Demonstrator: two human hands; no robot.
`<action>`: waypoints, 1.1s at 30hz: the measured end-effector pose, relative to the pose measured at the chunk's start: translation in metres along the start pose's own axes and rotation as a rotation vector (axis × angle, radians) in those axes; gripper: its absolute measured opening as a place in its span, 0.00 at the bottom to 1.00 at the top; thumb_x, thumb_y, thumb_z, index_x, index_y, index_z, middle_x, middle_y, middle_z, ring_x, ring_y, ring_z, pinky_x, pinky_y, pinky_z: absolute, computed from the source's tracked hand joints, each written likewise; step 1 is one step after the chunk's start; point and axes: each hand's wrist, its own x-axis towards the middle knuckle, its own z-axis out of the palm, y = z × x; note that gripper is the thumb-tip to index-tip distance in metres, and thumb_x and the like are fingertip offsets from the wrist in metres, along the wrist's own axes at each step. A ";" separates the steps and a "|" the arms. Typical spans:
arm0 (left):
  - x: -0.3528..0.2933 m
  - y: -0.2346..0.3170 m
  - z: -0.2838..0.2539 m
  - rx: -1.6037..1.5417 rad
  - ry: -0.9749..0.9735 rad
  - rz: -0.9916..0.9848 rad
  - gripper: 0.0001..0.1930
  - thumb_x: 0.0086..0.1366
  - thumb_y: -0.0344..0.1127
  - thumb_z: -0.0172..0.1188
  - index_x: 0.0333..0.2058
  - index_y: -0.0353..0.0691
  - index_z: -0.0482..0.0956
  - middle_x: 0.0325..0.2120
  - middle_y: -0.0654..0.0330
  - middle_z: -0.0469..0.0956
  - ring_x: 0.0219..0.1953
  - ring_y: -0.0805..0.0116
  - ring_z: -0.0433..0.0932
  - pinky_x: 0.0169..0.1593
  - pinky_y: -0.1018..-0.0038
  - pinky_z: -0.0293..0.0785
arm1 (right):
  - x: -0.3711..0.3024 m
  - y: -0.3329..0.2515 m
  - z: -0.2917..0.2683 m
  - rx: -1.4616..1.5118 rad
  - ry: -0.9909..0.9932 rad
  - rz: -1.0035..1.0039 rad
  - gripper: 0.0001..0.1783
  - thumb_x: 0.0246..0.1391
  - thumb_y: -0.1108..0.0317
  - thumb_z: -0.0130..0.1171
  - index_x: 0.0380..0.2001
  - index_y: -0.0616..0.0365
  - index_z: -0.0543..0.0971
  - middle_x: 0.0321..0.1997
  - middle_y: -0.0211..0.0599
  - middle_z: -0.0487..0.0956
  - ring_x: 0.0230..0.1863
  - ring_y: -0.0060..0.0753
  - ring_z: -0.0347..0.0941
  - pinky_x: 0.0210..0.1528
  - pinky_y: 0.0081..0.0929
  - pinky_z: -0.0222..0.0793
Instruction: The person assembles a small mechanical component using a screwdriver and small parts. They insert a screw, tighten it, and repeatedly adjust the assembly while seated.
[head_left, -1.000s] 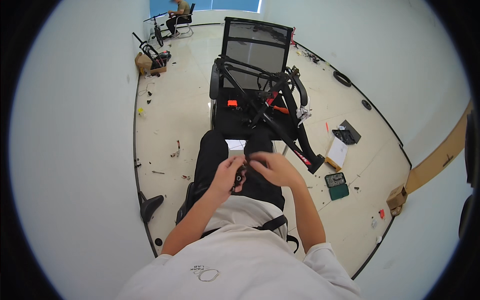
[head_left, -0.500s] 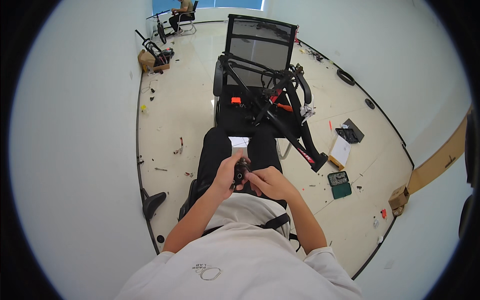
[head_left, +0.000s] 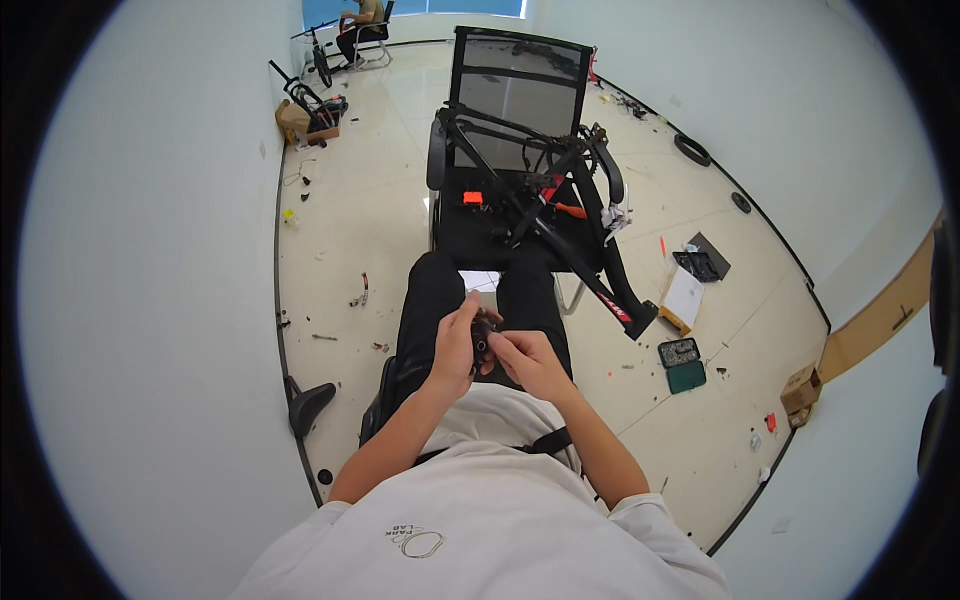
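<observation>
Above my lap, my left hand (head_left: pixel 453 348) is wrapped round a small black metal part (head_left: pixel 481 341) with a round hole in its face. Its exact kind is too small to tell. My right hand (head_left: pixel 533 364) is closed at the part's right side, thumb and fingers pinched together; whatever lies between those fingertips is hidden. Beyond my knees, a black bicycle frame (head_left: pixel 565 248) with red patches leans across a black mesh-backed office chair (head_left: pixel 470 240). An orange-handled tool (head_left: pixel 570 211) and a small orange object (head_left: pixel 473 198) rest on its seat.
To the right lie an open green case (head_left: pixel 685 376) of small parts, a white-topped box (head_left: pixel 681 300), a black tool case (head_left: pixel 697 266) and a tyre (head_left: pixel 691 150). A bicycle saddle (head_left: pixel 311 408) is at the left wall. Another person (head_left: pixel 364 28) sits far back.
My right hand has shifted slightly left and up, closer against the black part. The part is turned a little in my left hand. The frame and chair look unmoved.
</observation>
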 end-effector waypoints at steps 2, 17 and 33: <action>0.002 0.000 -0.002 -0.032 -0.066 -0.098 0.25 0.68 0.56 0.50 0.29 0.36 0.75 0.16 0.64 0.72 0.11 0.76 0.68 0.12 0.79 0.61 | -0.002 -0.018 -0.007 -0.246 -0.030 -0.011 0.19 0.65 0.62 0.51 0.30 0.69 0.79 0.22 0.35 0.80 0.23 0.21 0.74 0.26 0.19 0.66; 0.000 0.004 0.002 0.218 -0.054 0.206 0.26 0.70 0.54 0.50 0.25 0.34 0.74 0.12 0.64 0.70 0.09 0.78 0.65 0.11 0.80 0.58 | -0.011 -0.005 0.011 -0.516 0.174 -0.336 0.14 0.65 0.67 0.49 0.28 0.64 0.75 0.21 0.40 0.80 0.20 0.35 0.76 0.23 0.27 0.68; 0.002 -0.002 -0.005 0.273 -0.180 0.239 0.20 0.71 0.47 0.49 0.27 0.35 0.73 0.16 0.65 0.70 0.12 0.79 0.66 0.14 0.81 0.62 | -0.011 -0.010 0.009 -0.600 0.150 -0.400 0.10 0.61 0.68 0.53 0.29 0.65 0.76 0.19 0.40 0.77 0.18 0.42 0.74 0.23 0.32 0.68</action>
